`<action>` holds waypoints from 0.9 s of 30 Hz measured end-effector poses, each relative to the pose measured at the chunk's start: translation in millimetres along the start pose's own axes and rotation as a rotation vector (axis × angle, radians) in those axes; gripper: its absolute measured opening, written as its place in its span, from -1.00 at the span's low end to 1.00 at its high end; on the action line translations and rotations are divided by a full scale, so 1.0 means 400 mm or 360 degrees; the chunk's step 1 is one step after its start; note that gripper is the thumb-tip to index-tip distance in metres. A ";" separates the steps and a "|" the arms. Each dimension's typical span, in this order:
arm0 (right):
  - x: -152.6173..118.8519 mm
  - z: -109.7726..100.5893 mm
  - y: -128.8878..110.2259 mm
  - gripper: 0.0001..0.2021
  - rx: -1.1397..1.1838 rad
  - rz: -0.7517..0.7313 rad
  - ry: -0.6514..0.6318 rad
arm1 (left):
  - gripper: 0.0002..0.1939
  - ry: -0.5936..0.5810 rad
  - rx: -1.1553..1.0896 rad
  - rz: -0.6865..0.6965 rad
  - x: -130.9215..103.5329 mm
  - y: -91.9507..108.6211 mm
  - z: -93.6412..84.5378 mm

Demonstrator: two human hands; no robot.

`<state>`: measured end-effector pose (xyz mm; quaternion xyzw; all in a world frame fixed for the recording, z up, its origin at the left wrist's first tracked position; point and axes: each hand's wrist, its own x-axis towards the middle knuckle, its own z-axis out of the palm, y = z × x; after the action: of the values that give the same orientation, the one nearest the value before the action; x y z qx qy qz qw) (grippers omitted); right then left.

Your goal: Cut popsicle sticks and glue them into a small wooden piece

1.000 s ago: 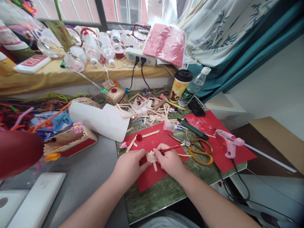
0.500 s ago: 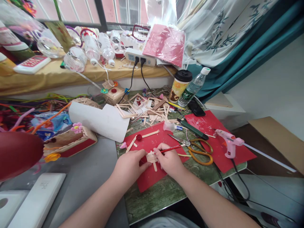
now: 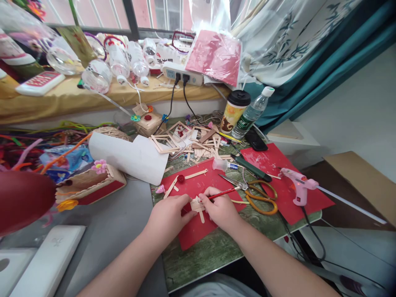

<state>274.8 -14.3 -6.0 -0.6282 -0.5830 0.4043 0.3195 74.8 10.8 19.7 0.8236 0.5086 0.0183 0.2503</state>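
Note:
Between my two hands lies a small piece made of popsicle sticks (image 3: 196, 205), with one stick jutting out toward me. My left hand (image 3: 172, 212) pinches its left edge between thumb and fingers. In my right hand (image 3: 219, 208) is a thin red pencil-like stick (image 3: 222, 193), slanting up to the right, while the fingertips press at the piece's right side. Beneath both hands is a red sheet (image 3: 198, 235). Just beyond them on that sheet lie joined popsicle sticks (image 3: 195, 175) with a dark red rose (image 3: 180, 178).
Scissors with orange handles (image 3: 262, 198) lie right of my hand, near a green utility knife (image 3: 253, 168). A pink glue gun (image 3: 298, 185) rests on another red sheet (image 3: 315, 204). Behind are a stick pile (image 3: 201, 144), a paper cup (image 3: 234, 113) and a water bottle (image 3: 252, 113).
Almost nothing differs. Both hands keep their hold on the popsicle-stick piece, and the red stick in my right hand has tilted very slightly.

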 end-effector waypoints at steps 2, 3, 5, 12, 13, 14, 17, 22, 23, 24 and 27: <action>-0.001 0.002 0.004 -0.74 0.0027 0.0006 0.0012 | -0.74 -0.0007 0.0007 -0.0005 0.002 0.001 -0.001; -0.001 0.003 0.008 -0.74 0.0064 0.0024 0.0023 | -0.73 -0.0010 0.0013 -0.0008 0.002 0.001 -0.001; -0.002 0.006 0.017 -0.72 0.0196 0.0093 0.0042 | -0.73 -0.0016 0.0027 -0.0013 0.003 0.003 -0.003; -0.011 0.008 0.021 -0.69 0.0648 0.0128 0.0087 | -0.77 0.0001 0.0029 -0.0012 -0.007 0.011 -0.012; -0.012 0.006 0.017 -0.69 0.0698 0.0116 0.0123 | -0.78 -0.0002 0.0017 -0.0018 -0.009 0.011 -0.013; -0.013 0.001 0.012 -0.69 0.0737 0.0099 0.0159 | -0.79 0.0000 0.0000 -0.0022 -0.010 0.011 -0.014; -0.015 -0.022 -0.006 -0.71 0.0738 0.0058 0.0203 | -0.70 0.0076 -0.0036 0.0009 -0.014 0.010 -0.019; -0.026 -0.059 -0.023 -0.75 0.0537 0.0070 0.0087 | -0.71 0.0145 0.0137 0.0317 -0.036 0.039 -0.023; -0.028 -0.060 -0.021 -0.75 0.0505 0.0064 0.0066 | -0.69 0.0101 0.0181 0.0396 -0.044 0.051 -0.018; -0.029 -0.058 -0.017 -0.75 0.0482 0.0057 0.0045 | -0.67 0.0046 0.0208 0.0445 -0.053 0.065 -0.010; -0.027 -0.038 0.002 -0.71 0.0518 0.0065 0.0010 | -0.55 -0.0117 0.0335 0.0384 -0.076 0.106 0.025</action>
<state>288.7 -23.9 1.9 -0.5812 -0.4957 0.4979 0.4106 98.3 -34.2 36.0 0.9005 0.3956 -0.0355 0.1771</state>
